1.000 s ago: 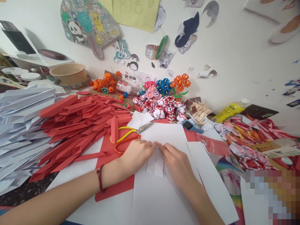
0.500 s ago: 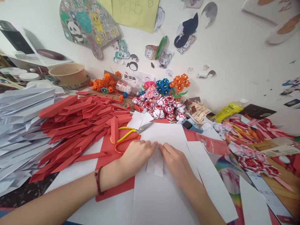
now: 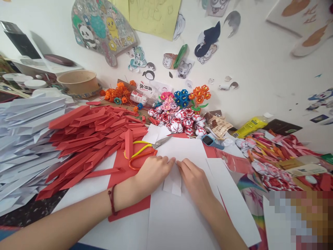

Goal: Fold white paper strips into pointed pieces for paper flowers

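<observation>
Ok, L hand (image 3: 154, 172) + R hand (image 3: 195, 178) both at folded white slip (image 3: 172, 184), ctr, on big white sheet (image 3: 179, 222). Fingers bent, tips pinched narrow on slip's far end, L & R tips almost meeting. Containers: tan bowl (image 3: 78, 84) back L, can't read contents. White-lidded jars (image 3: 35, 84) just L of it, lids on, contents hidden. Sm. pot (image 3: 196, 110) back ctr has orange flowers (image 3: 200, 93) in it. Clear bottle (image 3: 150, 101) on its side, red label. Yellow bottle (image 3: 251, 126) back R, tilted, white cap on.
</observation>
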Demonstrator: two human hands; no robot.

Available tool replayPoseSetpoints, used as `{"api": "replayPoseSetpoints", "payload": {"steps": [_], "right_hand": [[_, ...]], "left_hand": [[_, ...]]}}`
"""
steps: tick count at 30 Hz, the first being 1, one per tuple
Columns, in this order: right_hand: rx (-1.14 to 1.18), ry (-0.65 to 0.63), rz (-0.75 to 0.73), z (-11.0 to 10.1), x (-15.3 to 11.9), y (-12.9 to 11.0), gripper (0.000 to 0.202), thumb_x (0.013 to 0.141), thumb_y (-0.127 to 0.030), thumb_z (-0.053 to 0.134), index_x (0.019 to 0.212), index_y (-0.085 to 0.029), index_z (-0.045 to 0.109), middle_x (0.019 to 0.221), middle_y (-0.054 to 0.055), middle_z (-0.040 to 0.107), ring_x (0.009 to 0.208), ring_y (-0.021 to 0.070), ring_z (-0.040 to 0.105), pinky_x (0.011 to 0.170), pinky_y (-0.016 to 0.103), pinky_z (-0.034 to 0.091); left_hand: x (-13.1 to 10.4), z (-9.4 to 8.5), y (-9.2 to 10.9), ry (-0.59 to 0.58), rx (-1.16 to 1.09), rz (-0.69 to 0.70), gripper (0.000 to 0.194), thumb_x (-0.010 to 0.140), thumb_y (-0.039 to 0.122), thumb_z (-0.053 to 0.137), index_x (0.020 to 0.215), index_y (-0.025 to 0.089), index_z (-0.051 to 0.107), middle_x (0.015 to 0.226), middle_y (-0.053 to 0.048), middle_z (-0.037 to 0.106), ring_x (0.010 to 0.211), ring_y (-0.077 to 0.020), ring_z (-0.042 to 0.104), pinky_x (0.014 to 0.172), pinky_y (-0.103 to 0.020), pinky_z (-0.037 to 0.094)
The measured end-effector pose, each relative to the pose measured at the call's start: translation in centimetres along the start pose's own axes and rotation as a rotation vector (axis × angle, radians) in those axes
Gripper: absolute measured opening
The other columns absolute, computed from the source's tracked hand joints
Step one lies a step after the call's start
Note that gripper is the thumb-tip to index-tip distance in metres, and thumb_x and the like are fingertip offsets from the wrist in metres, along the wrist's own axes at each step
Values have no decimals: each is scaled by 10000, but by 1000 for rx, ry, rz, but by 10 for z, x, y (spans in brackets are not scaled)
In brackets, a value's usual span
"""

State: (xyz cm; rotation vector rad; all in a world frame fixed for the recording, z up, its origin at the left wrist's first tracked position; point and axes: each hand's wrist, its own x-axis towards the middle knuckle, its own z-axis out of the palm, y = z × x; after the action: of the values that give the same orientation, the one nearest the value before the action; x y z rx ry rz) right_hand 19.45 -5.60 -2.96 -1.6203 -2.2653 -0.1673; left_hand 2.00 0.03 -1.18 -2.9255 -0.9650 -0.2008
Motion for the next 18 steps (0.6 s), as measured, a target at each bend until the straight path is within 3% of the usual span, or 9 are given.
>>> {"api": "replayPoseSetpoints", "payload": {"steps": [12,18], "right_hand": [[-76,29,-84,1,0,2,272,952,-71,336,827,-161,561,728,11,471,621,132,439,562,272,342],[-90,49,-105,1,0,3,279,952,-67,332,905,-142,597,739,22,497,615,134,458,552,280,346]], "left_hand": [[0,-2,1,-14,-8,-11,315,873,63,445,1174,122,517,776,-50,594,666,-188,612,533,-275,439],[0,0,1,-5,6,-1,372,866,54,455,1229,117,502,799,-50,604,684,-195,616,542,-281,443]]}}
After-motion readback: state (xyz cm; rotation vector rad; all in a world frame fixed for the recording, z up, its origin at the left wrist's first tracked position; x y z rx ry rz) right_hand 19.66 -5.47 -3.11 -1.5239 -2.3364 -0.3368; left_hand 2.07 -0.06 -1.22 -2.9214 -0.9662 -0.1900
